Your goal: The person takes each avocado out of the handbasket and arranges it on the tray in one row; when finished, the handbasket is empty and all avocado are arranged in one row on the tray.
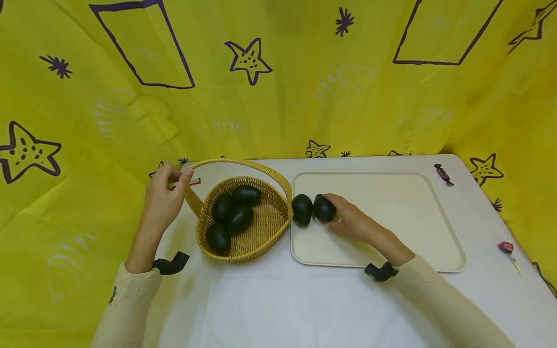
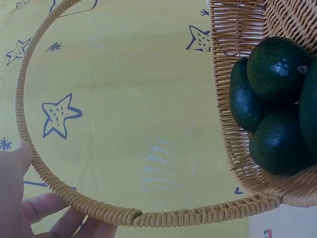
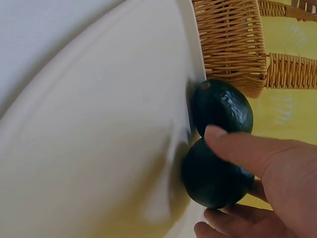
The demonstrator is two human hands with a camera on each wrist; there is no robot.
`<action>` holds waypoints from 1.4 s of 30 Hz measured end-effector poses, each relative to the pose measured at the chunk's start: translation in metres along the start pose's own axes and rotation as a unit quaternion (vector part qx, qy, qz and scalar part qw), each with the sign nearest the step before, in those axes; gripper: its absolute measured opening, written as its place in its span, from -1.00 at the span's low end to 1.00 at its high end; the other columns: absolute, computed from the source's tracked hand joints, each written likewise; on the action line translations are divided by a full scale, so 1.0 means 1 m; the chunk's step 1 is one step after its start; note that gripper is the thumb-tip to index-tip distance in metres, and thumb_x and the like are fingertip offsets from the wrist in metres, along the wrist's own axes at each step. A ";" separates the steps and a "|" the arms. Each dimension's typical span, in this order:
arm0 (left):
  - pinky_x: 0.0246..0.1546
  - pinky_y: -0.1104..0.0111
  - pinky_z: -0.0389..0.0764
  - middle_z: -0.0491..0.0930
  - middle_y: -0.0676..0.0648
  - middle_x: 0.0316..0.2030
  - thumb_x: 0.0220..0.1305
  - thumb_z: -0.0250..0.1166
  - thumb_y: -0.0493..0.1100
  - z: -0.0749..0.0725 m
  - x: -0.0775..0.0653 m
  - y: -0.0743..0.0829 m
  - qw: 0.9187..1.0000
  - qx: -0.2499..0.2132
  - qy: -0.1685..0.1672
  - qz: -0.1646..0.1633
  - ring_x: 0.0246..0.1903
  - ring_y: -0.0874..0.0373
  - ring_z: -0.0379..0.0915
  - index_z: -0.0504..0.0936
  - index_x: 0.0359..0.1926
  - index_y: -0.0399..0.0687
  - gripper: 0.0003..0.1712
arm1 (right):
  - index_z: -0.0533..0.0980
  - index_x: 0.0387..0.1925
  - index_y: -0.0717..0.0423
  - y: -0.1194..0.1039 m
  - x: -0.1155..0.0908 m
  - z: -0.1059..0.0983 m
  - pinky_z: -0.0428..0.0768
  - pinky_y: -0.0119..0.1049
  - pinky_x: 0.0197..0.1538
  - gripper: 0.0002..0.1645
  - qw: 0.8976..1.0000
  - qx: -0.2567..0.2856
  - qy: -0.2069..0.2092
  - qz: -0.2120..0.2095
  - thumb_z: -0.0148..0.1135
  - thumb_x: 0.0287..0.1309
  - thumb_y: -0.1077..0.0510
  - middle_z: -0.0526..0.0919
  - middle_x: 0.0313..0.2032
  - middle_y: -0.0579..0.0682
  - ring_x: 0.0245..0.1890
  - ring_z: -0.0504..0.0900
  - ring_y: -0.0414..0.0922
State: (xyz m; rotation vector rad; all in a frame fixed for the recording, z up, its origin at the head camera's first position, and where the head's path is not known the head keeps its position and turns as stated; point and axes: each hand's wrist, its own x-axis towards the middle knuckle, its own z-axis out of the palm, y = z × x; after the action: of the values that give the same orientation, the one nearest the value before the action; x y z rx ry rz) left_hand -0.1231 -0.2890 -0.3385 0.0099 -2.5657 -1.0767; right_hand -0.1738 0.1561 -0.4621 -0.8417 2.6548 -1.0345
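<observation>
A wicker basket [image 1: 267,238] with a tall arched handle [image 2: 173,218] holds several dark green avocados [image 1: 241,217], grouped toward its left side. At the handle's left part, my left hand [image 1: 163,203] grips it with thumb and fingers on either side of the wrapped cane. On the tray [image 1: 383,217], my right hand [image 1: 352,222] holds an avocado [image 3: 213,181] between thumb and fingers, near the tray's left side. Right beside it, another avocado [image 1: 302,210] rests at the tray's left edge, close against the basket.
Near the table's far right corner lies a dark wrapped candy [image 1: 444,175]. A lollipop [image 1: 506,248] sits by the right edge. Behind the basket handle shows a small red and white wrapper [image 1: 195,182]. A yellow patterned cloth [image 1: 278,106] hangs behind the table.
</observation>
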 end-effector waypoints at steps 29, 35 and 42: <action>0.15 -0.15 0.52 0.52 -0.32 -0.02 0.62 0.14 0.15 -0.001 0.000 0.002 1.000 -0.001 0.000 0.001 0.09 -0.24 0.51 0.42 -0.18 -0.28 -0.48 | 0.12 0.62 0.24 -0.009 -0.002 -0.015 0.17 0.32 0.53 -0.05 0.999 -0.009 -0.017 0.031 0.40 0.39 0.15 0.21 0.56 0.36 0.56 0.17 0.36; 0.08 -0.04 0.49 0.53 -0.30 -0.01 0.62 0.15 0.16 -0.001 -0.001 0.002 1.000 0.003 -0.001 0.000 0.08 -0.22 0.52 0.44 -0.17 -0.27 -0.49 | 0.24 0.56 0.30 -0.030 -0.003 -0.020 0.24 0.29 0.51 -0.13 0.999 -0.028 -0.019 0.024 0.38 0.43 0.05 0.29 0.52 0.36 0.53 0.25 0.34; 0.08 -0.04 0.48 0.53 -0.31 -0.02 0.62 0.15 0.16 -0.001 -0.001 0.001 1.000 0.004 -0.001 0.002 0.07 -0.24 0.51 0.44 -0.16 -0.27 -0.48 | 0.48 0.37 0.36 -0.064 -0.007 -0.022 0.51 0.17 0.36 -0.35 0.999 -0.040 -0.025 -0.006 0.37 0.43 0.07 0.60 0.31 0.28 0.33 0.56 0.22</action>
State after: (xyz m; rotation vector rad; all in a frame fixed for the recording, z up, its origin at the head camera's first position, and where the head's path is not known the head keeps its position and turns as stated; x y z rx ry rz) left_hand -0.1218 -0.2889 -0.3368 0.0060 -2.5711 -1.0658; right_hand -0.1475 0.1343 -0.4036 -0.8881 2.6680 -0.9014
